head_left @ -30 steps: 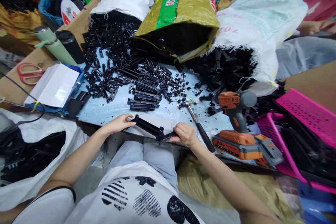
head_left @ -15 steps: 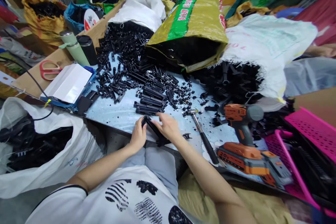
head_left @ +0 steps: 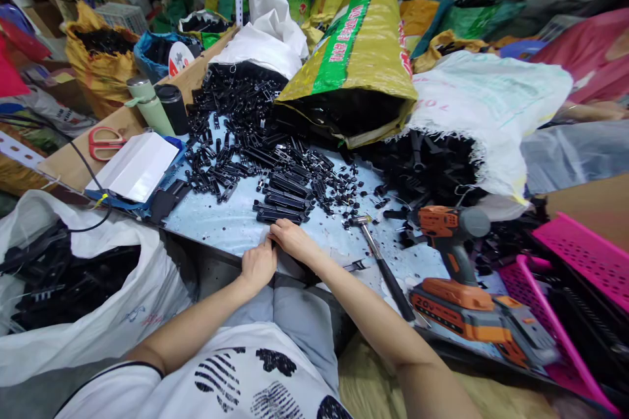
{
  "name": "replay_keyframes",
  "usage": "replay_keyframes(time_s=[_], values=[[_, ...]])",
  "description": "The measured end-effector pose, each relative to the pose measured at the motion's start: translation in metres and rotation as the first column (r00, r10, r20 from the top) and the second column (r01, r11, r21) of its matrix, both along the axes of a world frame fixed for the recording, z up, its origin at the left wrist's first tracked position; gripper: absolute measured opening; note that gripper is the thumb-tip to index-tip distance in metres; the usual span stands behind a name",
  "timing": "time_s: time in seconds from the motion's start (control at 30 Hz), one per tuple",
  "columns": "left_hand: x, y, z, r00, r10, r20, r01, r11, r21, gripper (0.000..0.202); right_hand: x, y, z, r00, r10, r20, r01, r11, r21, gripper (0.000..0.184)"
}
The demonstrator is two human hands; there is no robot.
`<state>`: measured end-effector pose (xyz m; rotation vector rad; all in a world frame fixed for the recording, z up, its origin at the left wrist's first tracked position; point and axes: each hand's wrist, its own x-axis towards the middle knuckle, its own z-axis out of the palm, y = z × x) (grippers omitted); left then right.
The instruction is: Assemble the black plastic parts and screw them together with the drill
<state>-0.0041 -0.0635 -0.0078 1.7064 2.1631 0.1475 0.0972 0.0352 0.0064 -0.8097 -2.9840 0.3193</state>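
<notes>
Hands together, left hand [head_left: 258, 266] touching right hand [head_left: 293, 240] at table [head_left: 221, 221] edge. Just beside stacked black bars [head_left: 281, 207]; cannot tell any grip

The left hand [head_left: 258, 266] and right hand [head_left: 291, 239] touch at the near edge of the blue table [head_left: 230, 222], just below a stack of black plastic bars [head_left: 281, 206]; a hammer [head_left: 386, 270] and orange drill [head_left: 445, 222] sit to the right.

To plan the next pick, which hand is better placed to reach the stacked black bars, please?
Probably the right hand: its fingertips lie just under the black bars, the left hand further back.
</notes>
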Motion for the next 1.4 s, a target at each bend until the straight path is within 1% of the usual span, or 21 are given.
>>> replay_keyframes(time_s=[0.1,0.17,0.23,0.3,0.37,0.47,0.53,0.6,0.63,0.67,0.7,0.77,0.8,0.87,0.93,1.0,1.07,1.17,1.23,1.3,1.4], values=[[0.0,0.001,-0.004,1.0,0.013,-0.027,-0.013,1.0,-0.006,0.049,0.003,0.003,0.011,0.988,0.153,-0.012,-0.153,0.988,0.01,0.019],[0.0,0.002,-0.006,0.999,0.013,-0.037,-0.013,1.0,-0.003,0.049,0.002,0.001,0.016,0.993,0.115,-0.004,-0.115,0.993,0.03,0.017],[0.0,0.002,-0.007,0.999,0.01,-0.04,-0.01,1.0,0.0,0.047,-0.001,-0.002,0.018,0.998,-0.025,0.052,0.023,0.999,0.036,0.02],[-0.001,0.002,-0.007,0.999,0.007,-0.039,-0.007,1.0,0.009,0.047,-0.006,-0.005,0.018,0.986,-0.101,0.135,0.099,0.995,0.024,0.023],[-0.001,0.003,-0.008,0.999,0.009,-0.044,-0.008,1.0,0.018,0.049,-0.009,-0.005,0.021,0.982,-0.065,0.177,0.063,0.998,0.013,0.02],[-0.002,0.005,-0.009,0.998,0.006,-0.062,-0.005,1.0,0.009,0.05,-0.009,0.0,0.036,0.997,0.021,0.077,-0.023,0.999,0.027,0.018],[-0.003,0.006,-0.009,0.997,0.004,-0.071,-0.005,1.0,-0.002,0.05,-0.005,0.005,0.05,0.995,-0.066,-0.08,0.07,0.996,0.058,0.022],[-0.003,0.006,-0.008,0.997,0.003,-0.074,-0.003,1.0,-0.003,0.05,0.001,0.009,0.058,0.931,-0.281,-0.233,0.308,0.947,0.086,0.032],[-0.004,0.006,-0.007,0.997,-0.002,-0.072,0.002,1.0,-0.001,0.049,0.004,0.008,0.058,0.89,-0.374,-0.262,0.407,0.91,0.081,0.038],[-0.004,0.006,-0.006,0.997,-0.01,-0.072,0.01,1.0,0.002,0.048,0.008,0.006,0.053,0.869,-0.431,-0.244,0.457,0.888,0.058,0.043],[-0.005,0.005,-0.006,0.997,-0.018,-0.072,0.019,1.0,0.007,0.045,0.011,0.001,0.046,0.875,-0.447,-0.184,0.457,0.889,0.013,0.046],[-0.006,0.003,-0.005,0.996,-0.028,-0.085,0.031,0.999,0.032,0.039,0.015,-0.012,0.026,0.918,-0.392,-0.051,0.382,0.912,-0.147,0.046],[-0.007,0.002,-0.005,0.995,-0.031,-0.095,0.037,0.998,0.059,0.036,0.016,-0.019,0.016,0.931,-0.365,-0.025,0.349,0.906,-0.242,0.046],[-0.012,0.002,-0.005,0.992,-0.046,-0.115,0.063,0.987,0.149,0.032,0.016,-0.029,0.0,0.922,-0.379,-0.078,0.319,0.858,-0.402,0.05],[-0.023,0.003,-0.005,0.988,-0.086,-0.129,0.117,0.959,0.257,0.032,0.017,-0.032,-0.003,0.889,-0.422,-0.178,0.285,0.815,-0.505,0.054],[-0.041,0.005,-0.003,0.978,-0.149,-0.146,0.191,0.922,0.337,0.033,0.021,-0.026,0.003,0.893,-0.391,-0.224,0.213,0.804,-0.555,0.058],[-0.066,0.006,0.001,0.943,-0.288,-0.166,0.33,0.872,0.362,0.031,0.029,-0.017,0.015,0.949,-0.248,-0.196,0.09,0.807,-0.584,0.062],[-0.101,0.006,0.01,0.808,-0.567,-0.16,0.583,0.729,0.359,0.026,0.042,-0.01,0.03,0.995,-0.012,-0.096,-0.053,0.765,-0.642,0.065],[-0.114,0.003,0.017,0.745,-0.654,-0.13,0.649,0.665,0.371,0.026,0.047,-0.011,0.035,0.997,0.037,-0.068,-0.073,0.749,-0.658,0.066],[-0.118,-0.001,0.025,0.733,-0.674,-0.094,0.652,0.657,0.377,0.025,0.049,-0.016,0.039,0.996,0.045,-0.076,-0.084,0.757,-0.649,0.066],[-0.113,-0.007,0.033,0.738,-0.673,-0.055,0.647,0.682,0.341,0.02,0.049,-0.02,0.043,0.994,0.074,-0.081,-0.108,0.774,-0.624,0.064]])
